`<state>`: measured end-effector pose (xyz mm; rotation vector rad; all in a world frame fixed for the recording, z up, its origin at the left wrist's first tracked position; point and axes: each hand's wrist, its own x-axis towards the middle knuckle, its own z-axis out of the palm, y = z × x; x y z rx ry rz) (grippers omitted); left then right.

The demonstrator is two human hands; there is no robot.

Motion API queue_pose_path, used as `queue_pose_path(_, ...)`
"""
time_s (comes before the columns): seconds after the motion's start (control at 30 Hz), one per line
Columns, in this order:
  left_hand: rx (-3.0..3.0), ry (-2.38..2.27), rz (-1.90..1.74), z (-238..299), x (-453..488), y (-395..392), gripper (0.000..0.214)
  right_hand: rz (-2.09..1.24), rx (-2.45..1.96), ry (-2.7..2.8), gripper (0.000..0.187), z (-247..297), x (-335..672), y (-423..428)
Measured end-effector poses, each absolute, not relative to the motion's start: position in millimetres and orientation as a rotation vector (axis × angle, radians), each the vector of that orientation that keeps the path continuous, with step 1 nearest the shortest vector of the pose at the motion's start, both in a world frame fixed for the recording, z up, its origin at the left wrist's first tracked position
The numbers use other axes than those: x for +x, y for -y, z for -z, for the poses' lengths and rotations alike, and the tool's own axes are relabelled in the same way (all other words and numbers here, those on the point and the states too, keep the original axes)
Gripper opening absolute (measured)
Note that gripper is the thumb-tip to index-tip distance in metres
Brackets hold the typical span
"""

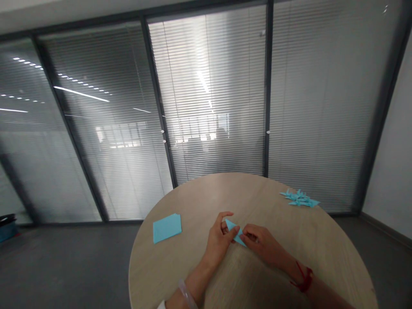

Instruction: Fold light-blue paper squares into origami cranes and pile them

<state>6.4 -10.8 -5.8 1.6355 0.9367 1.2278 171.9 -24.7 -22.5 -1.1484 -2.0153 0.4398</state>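
Over the table (167,270), the left hand (219,240) pinches a folded paper (229,224); the right hand (261,243) meets its edge, gripping or not I can't tell. Probably light, easily creased, best pinched by edges.

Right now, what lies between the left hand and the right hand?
In the head view, a piece of folded blue paper lies there: the left hand holds it, and the right hand is at its other edge.
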Motion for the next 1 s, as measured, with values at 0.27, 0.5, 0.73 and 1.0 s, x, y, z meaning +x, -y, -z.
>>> queue_pose_path(0.27,1.664,-0.973,-1.191,8.4,6.1,9.1,0.033,-0.478,-1.153,1.976,0.021,23.1,171.6,23.0)
queue_pose_path(0.5,1.689,-0.969,-1.170,12.3,5.9,8.2,0.032,-0.448,-1.130,1.971,0.019,22.6,172.5,23.1)
queue_pose_path(0.73,1.689,-0.973,-1.174,14.2,6.0,8.0,0.032,-0.441,-1.125,1.996,0.021,21.6,173.0,23.4)
queue_pose_path(1.0,1.686,-0.975,-1.168,14.6,6.2,7.2,0.033,-0.442,-1.129,2.002,0.020,22.4,173.5,22.2)
